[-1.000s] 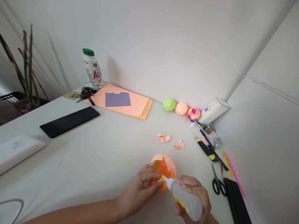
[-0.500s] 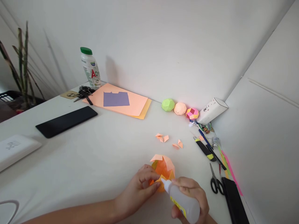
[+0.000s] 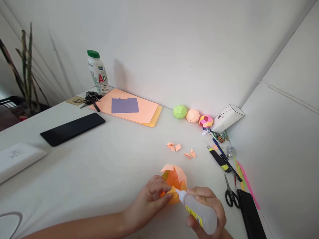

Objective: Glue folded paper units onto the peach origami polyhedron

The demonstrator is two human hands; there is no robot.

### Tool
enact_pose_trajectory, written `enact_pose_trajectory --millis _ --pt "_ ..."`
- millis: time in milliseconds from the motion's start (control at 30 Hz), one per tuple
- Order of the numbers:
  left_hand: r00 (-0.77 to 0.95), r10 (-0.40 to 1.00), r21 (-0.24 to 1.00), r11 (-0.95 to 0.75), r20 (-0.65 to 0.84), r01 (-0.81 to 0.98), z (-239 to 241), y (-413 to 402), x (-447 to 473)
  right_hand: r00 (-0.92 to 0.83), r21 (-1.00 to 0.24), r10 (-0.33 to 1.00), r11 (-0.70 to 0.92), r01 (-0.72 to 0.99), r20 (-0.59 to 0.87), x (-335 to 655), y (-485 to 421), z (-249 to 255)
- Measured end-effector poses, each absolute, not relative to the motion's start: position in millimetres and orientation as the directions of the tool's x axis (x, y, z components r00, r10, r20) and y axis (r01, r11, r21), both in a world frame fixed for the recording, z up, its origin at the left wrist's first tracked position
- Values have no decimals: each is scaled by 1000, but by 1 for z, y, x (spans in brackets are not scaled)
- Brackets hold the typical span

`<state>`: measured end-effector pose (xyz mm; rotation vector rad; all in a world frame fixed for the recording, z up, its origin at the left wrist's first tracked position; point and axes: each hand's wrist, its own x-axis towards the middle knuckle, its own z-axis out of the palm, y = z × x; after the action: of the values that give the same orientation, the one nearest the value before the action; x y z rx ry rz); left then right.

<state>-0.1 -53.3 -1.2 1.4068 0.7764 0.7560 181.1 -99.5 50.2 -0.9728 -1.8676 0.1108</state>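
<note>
My left hand (image 3: 149, 200) pinches the near edge of an orange and peach folded paper ball (image 3: 174, 179) that is open at the top and rests on the white table. My right hand (image 3: 209, 205) is wrapped round a white glue bottle (image 3: 199, 212) with a yellow label. The bottle's nozzle touches the yellow flap of the paper ball beside my left fingertips. A few small peach folded paper pieces (image 3: 180, 150) lie just beyond the ball.
Scissors (image 3: 230, 196), a black case (image 3: 251, 215), pens and a cutter (image 3: 220, 159) lie at the right. Three paper balls (image 3: 193, 115) and a white box (image 3: 228, 119) stand by the wall. Coloured paper sheets (image 3: 129, 108), a bottle (image 3: 98, 72), keys and a black phone (image 3: 72, 128) lie left.
The hands, the glue bottle and the paper ball stay together; the nozzle shifts slightly along the yellow flap. Only the camera view wobbles a little.
</note>
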Motion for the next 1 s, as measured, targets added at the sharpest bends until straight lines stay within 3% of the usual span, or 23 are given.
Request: enact_pose_trajectory --millis 200,1000 --pt "554 832 999 38 -28 -8 -2 -53 1 -141 -527 666 686 503 732 176 -96 51" --pt "567 822 998 64 -45 -12 -1 -53 0 -164 -573 686 696 433 709 181 -97 43"
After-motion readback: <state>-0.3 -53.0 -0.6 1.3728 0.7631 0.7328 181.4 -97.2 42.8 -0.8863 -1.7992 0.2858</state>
